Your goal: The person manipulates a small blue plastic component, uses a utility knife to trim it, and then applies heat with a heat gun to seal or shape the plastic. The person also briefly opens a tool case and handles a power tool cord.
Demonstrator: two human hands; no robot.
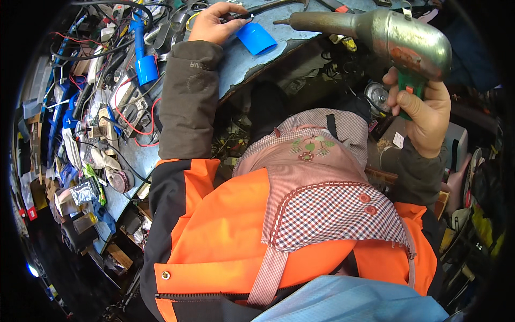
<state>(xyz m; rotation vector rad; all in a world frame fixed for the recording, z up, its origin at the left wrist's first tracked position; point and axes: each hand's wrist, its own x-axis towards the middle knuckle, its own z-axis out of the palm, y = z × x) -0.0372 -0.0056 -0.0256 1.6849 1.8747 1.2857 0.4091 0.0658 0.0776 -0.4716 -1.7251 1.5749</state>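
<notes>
My right hand (424,107) is wrapped round the green handle of a heat gun (378,37) with a worn metal body. Its narrow nozzle points left, toward a flat blue plastic sleeve (256,38), with a gap between them. At the bench's upper middle, my left hand (217,22) pinches a small dark piece beside the upper edge of the sleeve. Whether that piece joins the sleeve cannot be made out. Just above runs a thick black curved cable (276,5).
The worn blue workbench (241,67) ends in a chipped edge before my lap. Cables, tools and small parts crowd its left side, including a blue cylindrical piece (146,70) and a meter with red leads (134,115). A round metal part (377,95) lies below the heat gun.
</notes>
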